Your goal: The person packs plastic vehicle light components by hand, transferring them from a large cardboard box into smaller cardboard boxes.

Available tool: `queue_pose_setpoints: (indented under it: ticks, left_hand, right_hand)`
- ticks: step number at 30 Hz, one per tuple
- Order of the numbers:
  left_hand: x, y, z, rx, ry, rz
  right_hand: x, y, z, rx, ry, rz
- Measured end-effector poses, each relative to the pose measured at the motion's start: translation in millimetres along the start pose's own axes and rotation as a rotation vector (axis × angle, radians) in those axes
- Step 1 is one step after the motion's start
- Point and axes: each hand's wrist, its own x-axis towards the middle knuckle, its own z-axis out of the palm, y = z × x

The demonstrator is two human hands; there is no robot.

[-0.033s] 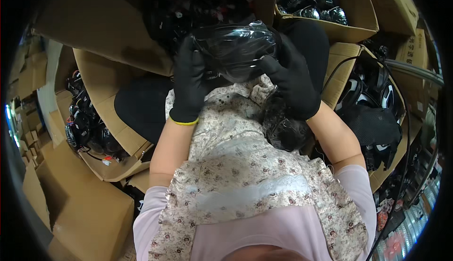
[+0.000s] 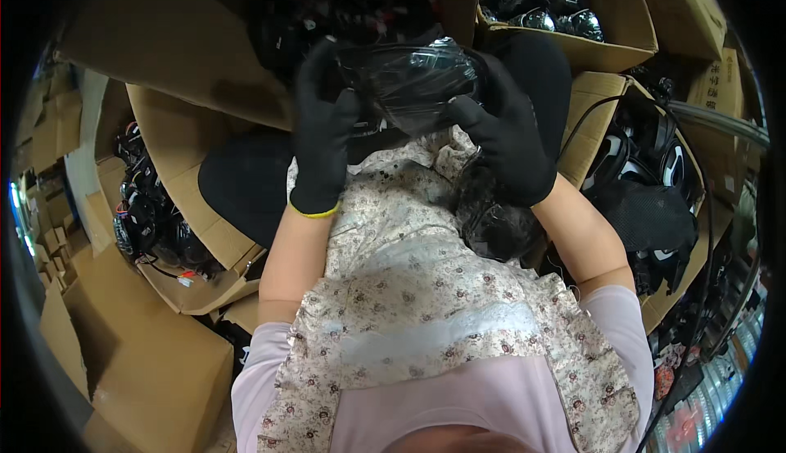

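Observation:
A rounded black object wrapped in clear, glossy plastic film (image 2: 413, 84) is held up over my lap; the film and glare hide its exact kind. My right hand (image 2: 512, 138), in a black glove, grips its right end with the thumb in front. At the left end, my left hand (image 2: 321, 142), in a black glove with a yellow cuff, curls round the edge, its fingers partly hidden in the dark. Below my right hand, another dark film-wrapped bundle (image 2: 498, 228) rests on my flowered apron (image 2: 401, 265).
A cardboard box (image 2: 614, 53) at the far right holds several shiny wrapped black pieces. An opened carton (image 2: 594, 105) at right contains black items with white trim. Another carton (image 2: 176, 162) at left has black pieces and cables. A dark pile (image 2: 352, 11) lies ahead; a black cable (image 2: 706, 232) hangs at right.
My left hand has shifted slightly left, its thumb farther from the fingers. The wrapped object has tilted a little, and its film glints differently. My right hand has hardly moved.

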Motion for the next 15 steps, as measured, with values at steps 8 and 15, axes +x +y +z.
queue_pose_setpoints:
  ticks: [8, 15]
  left_hand:
    - [16, 36, 25, 0.824, -0.360, 0.120]
    - [0, 13, 26, 0.808, -0.209, 0.113]
  right_hand:
    - [1, 18, -2, -0.284, -0.049, -0.275]
    - [-4, 7, 3, -0.340, 0.009, -0.137]
